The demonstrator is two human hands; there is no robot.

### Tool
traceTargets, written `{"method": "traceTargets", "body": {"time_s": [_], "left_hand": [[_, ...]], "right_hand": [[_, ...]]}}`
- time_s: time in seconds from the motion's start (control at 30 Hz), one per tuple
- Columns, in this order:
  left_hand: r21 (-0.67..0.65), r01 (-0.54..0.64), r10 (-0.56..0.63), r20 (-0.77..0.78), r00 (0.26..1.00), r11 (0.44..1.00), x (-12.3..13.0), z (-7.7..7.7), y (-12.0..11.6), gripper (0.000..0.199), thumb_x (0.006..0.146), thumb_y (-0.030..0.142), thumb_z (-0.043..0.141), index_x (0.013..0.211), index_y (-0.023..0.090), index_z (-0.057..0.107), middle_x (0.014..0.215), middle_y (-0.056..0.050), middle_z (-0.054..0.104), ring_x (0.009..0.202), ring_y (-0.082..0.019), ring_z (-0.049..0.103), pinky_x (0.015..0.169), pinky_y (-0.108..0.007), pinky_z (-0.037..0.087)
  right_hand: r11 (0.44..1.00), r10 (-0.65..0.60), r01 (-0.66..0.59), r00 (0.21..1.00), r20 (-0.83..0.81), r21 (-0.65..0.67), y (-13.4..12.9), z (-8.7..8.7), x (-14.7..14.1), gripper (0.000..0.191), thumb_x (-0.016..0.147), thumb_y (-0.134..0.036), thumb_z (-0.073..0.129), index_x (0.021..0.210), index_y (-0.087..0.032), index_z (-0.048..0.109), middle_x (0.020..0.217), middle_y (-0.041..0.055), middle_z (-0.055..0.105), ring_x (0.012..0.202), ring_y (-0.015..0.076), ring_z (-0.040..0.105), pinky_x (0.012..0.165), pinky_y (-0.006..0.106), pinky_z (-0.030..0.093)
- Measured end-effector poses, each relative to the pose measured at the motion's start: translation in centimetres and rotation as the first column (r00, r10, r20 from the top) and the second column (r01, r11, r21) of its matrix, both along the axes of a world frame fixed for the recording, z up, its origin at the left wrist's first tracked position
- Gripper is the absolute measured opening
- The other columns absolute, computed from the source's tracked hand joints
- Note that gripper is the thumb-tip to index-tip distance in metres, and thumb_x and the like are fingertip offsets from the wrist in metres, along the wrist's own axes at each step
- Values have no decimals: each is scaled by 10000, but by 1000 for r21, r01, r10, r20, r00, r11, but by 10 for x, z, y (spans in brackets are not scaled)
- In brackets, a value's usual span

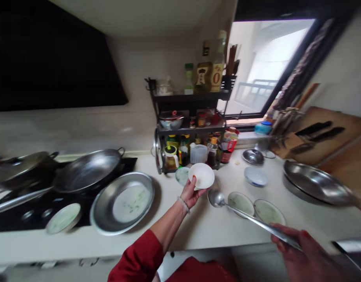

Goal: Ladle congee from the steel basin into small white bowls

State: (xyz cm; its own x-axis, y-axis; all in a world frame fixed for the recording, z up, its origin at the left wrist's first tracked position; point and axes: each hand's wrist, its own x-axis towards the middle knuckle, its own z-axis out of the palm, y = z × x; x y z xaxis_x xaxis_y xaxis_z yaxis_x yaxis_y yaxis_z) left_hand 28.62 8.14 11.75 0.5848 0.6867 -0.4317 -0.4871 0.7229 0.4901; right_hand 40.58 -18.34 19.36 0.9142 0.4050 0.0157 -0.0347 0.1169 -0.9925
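Note:
My left hand grips a small white bowl by its near rim, thumb on the inside; the bowl looks bare within. In my right hand, which is blurred, is the handle of a long metal ladle, its scoop hanging just right of the bowl. A bowl of pale soup stands partly hidden behind the white bowl. Two more soup bowls, one nearer and one farther right, sit beyond the ladle's handle. To the left, a wide metal basin contains milky soup with green bits.
Another soup bowl stands at the counter's front left, by the stove with a wok. Behind is a black spice rack full of bottles. At right are an upturned-looking pale bowl, a metal pan and a knife block.

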Motion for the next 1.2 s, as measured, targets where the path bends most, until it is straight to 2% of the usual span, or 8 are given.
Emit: {"method": "traceTargets", "body": {"time_s": [0.13,0.23,0.4,0.67,0.8,0.97,1.07,1.2], "left_hand": [[26,-61,63,-84,995,998,-88,-12,-22,573,753,390,707,1219,213,424,1109,-107,610,818,-217,689,582,-312,608],[30,-103,106,-117,987,994,-141,-24,-41,614,730,422,721,1220,218,413,1118,-107,609,839,-237,689,566,-290,599],[-7,-204,201,-153,968,979,-193,-40,-64,663,678,435,761,1203,215,421,1106,-102,605,843,-251,681,547,-304,599],[-19,-239,232,-172,957,971,-219,-50,-75,687,608,466,799,1125,195,437,1047,-104,621,888,-296,670,513,-309,583],[-29,-229,218,-201,955,973,-224,-52,-76,690,592,481,804,1104,195,441,1015,-96,625,851,-288,675,511,-302,575],[-41,-213,199,-216,956,976,-226,-54,-76,688,606,478,797,1124,196,442,1017,-102,627,823,-267,677,528,-294,571],[-43,-214,201,-204,958,976,-228,-55,-78,731,602,479,799,1163,187,432,1048,-128,628,844,-285,674,532,-316,576],[-51,-215,200,-202,959,975,-232,-54,-81,736,603,478,799,1181,185,451,1120,-156,608,888,-307,669,534,-320,582]], "right_hand": [[974,199,-188,977,-82,127,60,12,-35,310,648,-515,719,667,-207,693,714,66,701,539,160,603,493,276,512],[902,399,-377,914,-73,211,104,17,-68,275,680,-461,718,669,-190,673,750,76,706,541,159,605,483,276,501],[765,628,-616,778,-7,190,175,-7,-121,339,731,-497,675,752,-159,667,821,96,705,550,163,621,507,291,514],[569,805,-813,522,284,-120,264,-75,-171,404,779,-574,544,755,-181,637,629,32,651,509,170,616,569,306,532],[509,823,-846,425,376,-157,280,-86,-182,314,800,-482,533,747,-192,641,677,28,636,521,156,602,563,289,525],[435,849,-894,368,379,-106,282,-99,-189,274,791,-447,556,805,-200,673,849,60,649,588,159,609,544,290,529],[474,863,-876,442,245,-89,280,-109,-193,294,743,-475,607,772,-191,680,777,48,667,561,161,612,561,291,528],[607,794,-790,599,105,-78,284,-116,-196,381,765,-543,557,708,-173,626,591,29,646,470,165,614,508,277,508]]}}
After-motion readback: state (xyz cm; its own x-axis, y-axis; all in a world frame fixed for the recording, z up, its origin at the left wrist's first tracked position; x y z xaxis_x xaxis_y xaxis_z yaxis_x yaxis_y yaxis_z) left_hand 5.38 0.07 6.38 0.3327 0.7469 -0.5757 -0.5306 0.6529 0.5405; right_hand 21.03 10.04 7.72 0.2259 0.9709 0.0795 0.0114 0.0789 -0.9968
